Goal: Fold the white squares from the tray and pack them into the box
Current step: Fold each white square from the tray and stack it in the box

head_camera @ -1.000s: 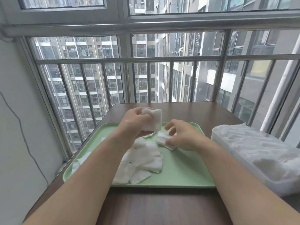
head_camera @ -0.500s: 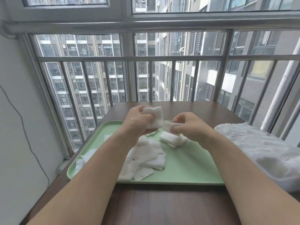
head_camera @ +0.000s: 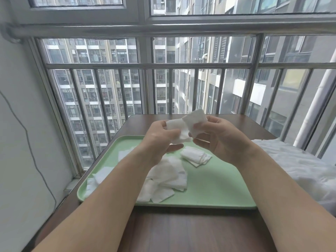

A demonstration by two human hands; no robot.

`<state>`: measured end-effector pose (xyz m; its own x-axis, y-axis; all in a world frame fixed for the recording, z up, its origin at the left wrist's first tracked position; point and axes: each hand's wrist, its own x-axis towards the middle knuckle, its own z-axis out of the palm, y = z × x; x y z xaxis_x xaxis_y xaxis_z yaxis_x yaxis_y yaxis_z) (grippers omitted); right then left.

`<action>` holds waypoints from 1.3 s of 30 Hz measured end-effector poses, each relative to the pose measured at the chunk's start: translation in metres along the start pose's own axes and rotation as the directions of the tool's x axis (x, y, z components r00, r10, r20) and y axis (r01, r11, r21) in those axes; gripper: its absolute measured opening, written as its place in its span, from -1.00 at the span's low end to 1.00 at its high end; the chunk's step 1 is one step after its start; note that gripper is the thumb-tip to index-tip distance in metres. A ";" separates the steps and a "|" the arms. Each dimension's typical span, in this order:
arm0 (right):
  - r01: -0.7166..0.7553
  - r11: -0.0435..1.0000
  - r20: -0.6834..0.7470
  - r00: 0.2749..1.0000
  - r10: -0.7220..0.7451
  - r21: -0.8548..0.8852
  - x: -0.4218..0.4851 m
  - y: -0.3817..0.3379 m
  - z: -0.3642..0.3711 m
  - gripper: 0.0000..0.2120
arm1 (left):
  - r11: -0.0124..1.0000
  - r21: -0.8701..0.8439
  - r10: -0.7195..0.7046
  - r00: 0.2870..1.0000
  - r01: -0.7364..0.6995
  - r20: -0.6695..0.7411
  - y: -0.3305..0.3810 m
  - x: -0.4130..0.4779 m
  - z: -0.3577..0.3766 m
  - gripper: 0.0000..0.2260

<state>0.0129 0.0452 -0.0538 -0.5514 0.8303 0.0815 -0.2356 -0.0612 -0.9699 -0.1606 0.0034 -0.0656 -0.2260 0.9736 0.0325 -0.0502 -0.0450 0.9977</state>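
White squares (head_camera: pixel 164 180) lie loose on the green tray (head_camera: pixel 218 188), which sits on the brown surface (head_camera: pixel 181 230). A folded stack (head_camera: pixel 196 157) lies just beyond them. Above it, the left hand (head_camera: pixel 160 140) and right hand (head_camera: pixel 220 140) pinch overlapping raised squares (head_camera: pixel 187 124) between curled fingers. The box (head_camera: pixel 327 202) stands to the right.

Bare tray (head_camera: pixel 218 188) right of loose squares (head_camera: pixel 167 179)

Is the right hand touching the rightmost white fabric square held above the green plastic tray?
Touching. The head view shows the right hand pinching that white fabric square.
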 end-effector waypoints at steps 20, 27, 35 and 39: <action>-0.100 0.338 -0.169 0.969 -0.181 -0.936 0.006 0.016 -0.003 -0.81 | 0.994 -0.025 0.100 0.988 -0.103 -0.120 0.003 0.000 0.001 -0.87; -0.184 0.292 -0.208 0.977 -0.051 -0.939 0.006 0.028 0.000 -0.60 | 0.996 -0.016 0.081 0.991 -0.084 -0.110 0.008 -0.005 0.000 -0.86; -0.217 0.229 -0.220 0.975 0.012 -0.949 0.008 0.026 -0.002 -0.75 | 0.998 0.010 0.061 0.992 -0.060 -0.108 0.007 -0.005 0.001 -0.86; -0.222 0.196 -0.218 0.975 0.042 -0.955 0.005 0.021 -0.003 -0.85 | 0.999 0.024 0.051 0.993 -0.049 -0.103 0.006 -0.005 0.003 -0.87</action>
<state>0.0079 0.0497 -0.0740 -0.3727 0.9279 -0.0112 0.8407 0.3325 -0.4274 -0.1568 -0.0011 -0.0599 -0.3274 0.9417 0.0772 -0.0153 -0.0870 0.9961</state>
